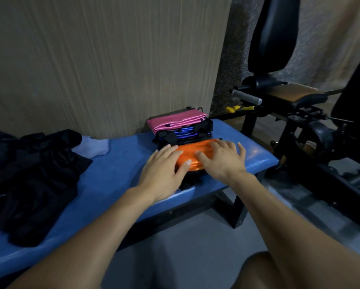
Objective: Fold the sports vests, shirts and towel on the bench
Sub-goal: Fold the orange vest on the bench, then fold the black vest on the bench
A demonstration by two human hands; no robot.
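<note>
Both arms reach out: the left hand and right hand lie flat, fingers straight, pressing a folded orange vest on the blue bench. Next job, probably: grab something from the black pile.

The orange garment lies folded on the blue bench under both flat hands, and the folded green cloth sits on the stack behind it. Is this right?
Not quite. In the head view the cloth on top of the stack is pink, not green. The rest holds: the orange garment lies folded on the blue bench under the left hand and right hand, both flat.
</note>
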